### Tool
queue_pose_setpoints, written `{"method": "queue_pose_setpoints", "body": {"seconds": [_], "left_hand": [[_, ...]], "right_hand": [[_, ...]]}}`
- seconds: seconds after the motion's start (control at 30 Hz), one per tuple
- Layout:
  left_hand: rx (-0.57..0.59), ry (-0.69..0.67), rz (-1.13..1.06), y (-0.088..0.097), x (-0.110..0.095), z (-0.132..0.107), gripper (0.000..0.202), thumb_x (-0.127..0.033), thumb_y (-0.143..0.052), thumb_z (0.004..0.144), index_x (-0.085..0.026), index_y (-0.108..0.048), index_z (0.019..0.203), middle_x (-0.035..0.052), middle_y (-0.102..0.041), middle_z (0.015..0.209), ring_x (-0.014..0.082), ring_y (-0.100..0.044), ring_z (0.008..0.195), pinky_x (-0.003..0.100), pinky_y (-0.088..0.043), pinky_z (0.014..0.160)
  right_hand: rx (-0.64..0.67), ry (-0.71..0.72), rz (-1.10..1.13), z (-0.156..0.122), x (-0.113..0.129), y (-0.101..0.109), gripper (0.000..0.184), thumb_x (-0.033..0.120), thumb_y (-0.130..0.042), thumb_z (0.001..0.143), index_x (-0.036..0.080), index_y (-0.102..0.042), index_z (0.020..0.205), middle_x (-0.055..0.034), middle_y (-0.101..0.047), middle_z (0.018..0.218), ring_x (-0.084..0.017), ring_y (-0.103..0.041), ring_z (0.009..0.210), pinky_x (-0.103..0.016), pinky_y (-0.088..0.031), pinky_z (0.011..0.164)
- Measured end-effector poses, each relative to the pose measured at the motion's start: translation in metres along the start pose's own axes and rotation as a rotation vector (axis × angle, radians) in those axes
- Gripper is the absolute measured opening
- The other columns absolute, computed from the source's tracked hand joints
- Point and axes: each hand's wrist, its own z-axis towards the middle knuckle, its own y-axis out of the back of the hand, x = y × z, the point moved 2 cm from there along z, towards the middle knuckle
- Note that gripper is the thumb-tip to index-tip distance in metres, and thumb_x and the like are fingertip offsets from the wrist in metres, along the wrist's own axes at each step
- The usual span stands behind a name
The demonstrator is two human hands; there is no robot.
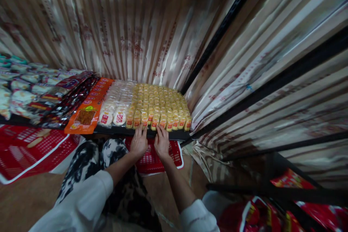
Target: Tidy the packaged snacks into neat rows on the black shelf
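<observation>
Rows of small yellow snack packets (160,103) with red labels stand packed together at the right end of a dark shelf (177,135). My left hand (139,142) is at the shelf's front edge, its outstretched fingertips against the front row. A little to its right, my right hand (162,140) also rests its extended fingers against the fronts of packets in that row. Neither hand appears to hold anything, though the fingertips are small and partly blurred. Just left of the yellow packets are clear-wrapped white round snacks (119,116) with red labels.
An orange snack bag (88,112), dark red packets (65,98) and white packets (23,90) continue leftward along the shelf. Red baskets (174,154) sit below it. Striped curtain (136,25) and black metal bars (269,96) close in behind and at right. Red bags (261,214) lie lower right.
</observation>
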Motion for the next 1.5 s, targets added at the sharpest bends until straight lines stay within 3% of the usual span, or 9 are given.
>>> {"method": "queue_pose_setpoints", "body": {"seconds": [0.1, 0.2, 0.33, 0.43, 0.57, 0.77, 0.97, 1.27, 1.5], "left_hand": [[-0.032, -0.023, 0.024, 0.003, 0.001, -0.001, 0.061, -0.003, -0.044, 0.074, -0.011, -0.041, 0.134, 0.0166, -0.032, 0.146, 0.0304, -0.027, 0.137, 0.046, -0.032, 0.110], [-0.027, -0.086, 0.065, 0.006, 0.001, -0.002, 0.061, -0.002, -0.043, 0.074, -0.010, -0.042, 0.135, 0.0160, -0.030, 0.149, 0.0302, -0.022, 0.139, 0.046, -0.030, 0.110], [0.104, -0.240, 0.112, 0.004, -0.003, -0.002, 0.063, -0.003, -0.040, 0.076, -0.010, -0.038, 0.138, 0.0135, -0.024, 0.152, 0.0275, -0.015, 0.142, 0.044, -0.029, 0.111], [0.235, -0.316, 0.115, -0.003, -0.008, 0.004, 0.062, -0.006, -0.038, 0.079, -0.012, -0.035, 0.141, 0.0100, -0.025, 0.152, 0.0240, -0.018, 0.141, 0.041, -0.030, 0.110], [0.322, -0.311, 0.102, -0.010, -0.012, 0.014, 0.064, -0.008, -0.035, 0.079, -0.012, -0.031, 0.143, 0.0094, -0.027, 0.151, 0.0207, -0.019, 0.141, 0.040, -0.029, 0.111], [0.315, -0.308, 0.084, -0.012, -0.013, 0.015, 0.070, -0.004, -0.036, 0.073, -0.008, -0.030, 0.143, 0.0106, -0.021, 0.153, 0.0225, -0.016, 0.142, 0.042, -0.028, 0.111], [0.325, -0.304, 0.050, -0.007, -0.024, 0.009, 0.057, -0.003, -0.037, 0.077, -0.008, -0.044, 0.133, 0.0133, -0.024, 0.152, 0.0253, -0.017, 0.141, 0.042, -0.032, 0.109], [0.334, -0.209, -0.081, 0.015, -0.023, -0.030, 0.031, -0.009, -0.045, 0.079, -0.011, -0.060, 0.106, 0.0143, -0.028, 0.150, 0.0272, -0.027, 0.137, 0.039, -0.037, 0.107], [0.348, -0.033, -0.167, 0.052, -0.002, -0.033, 0.035, -0.014, -0.045, 0.080, -0.011, -0.056, 0.114, 0.0148, -0.022, 0.152, 0.0276, -0.042, 0.128, 0.038, -0.043, 0.102]], "right_hand": [[-0.032, -0.003, -0.014, 0.000, 0.000, 0.004, 0.048, 0.011, -0.036, 0.087, 0.020, -0.049, 0.133, -0.0111, -0.053, 0.128, -0.021, -0.044, 0.119, -0.042, -0.041, 0.100], [-0.139, -0.119, -0.081, 0.003, -0.006, 0.007, 0.046, 0.022, -0.033, 0.092, 0.020, -0.042, 0.138, -0.0128, -0.044, 0.139, -0.024, -0.034, 0.130, -0.050, -0.034, 0.104], [-0.230, -0.401, -0.149, 0.015, -0.014, -0.001, 0.062, 0.041, -0.027, 0.094, 0.008, -0.019, 0.146, -0.0203, -0.014, 0.153, -0.030, -0.008, 0.142, -0.056, -0.024, 0.107], [-0.186, -0.452, -0.134, 0.025, -0.015, -0.014, 0.071, 0.046, -0.027, 0.093, 0.003, -0.009, 0.147, -0.0230, -0.008, 0.153, -0.030, -0.003, 0.143, -0.055, -0.023, 0.108], [-0.161, -0.413, -0.133, 0.027, -0.017, -0.017, 0.072, 0.046, -0.028, 0.093, 0.003, -0.008, 0.147, -0.0223, -0.010, 0.153, -0.029, -0.001, 0.143, -0.054, -0.021, 0.110], [-0.163, -0.261, -0.158, 0.011, -0.028, 0.003, 0.064, 0.038, -0.028, 0.095, 0.012, -0.006, 0.149, -0.0149, -0.007, 0.156, -0.026, 0.000, 0.143, -0.054, -0.020, 0.111], [-0.136, -0.223, -0.170, -0.007, -0.036, 0.009, 0.058, 0.031, -0.028, 0.094, 0.017, -0.013, 0.149, -0.0110, -0.010, 0.156, -0.026, -0.004, 0.143, -0.054, -0.022, 0.110], [-0.158, -0.195, -0.135, -0.030, -0.032, -0.001, 0.060, 0.030, -0.035, 0.088, 0.010, -0.026, 0.144, -0.0181, -0.017, 0.152, -0.032, -0.016, 0.140, -0.055, -0.027, 0.106], [-0.111, -0.071, -0.152, -0.060, -0.006, -0.022, 0.051, 0.032, -0.032, 0.090, 0.008, -0.040, 0.135, -0.0217, -0.029, 0.146, -0.033, -0.026, 0.136, -0.056, -0.032, 0.102]]}}
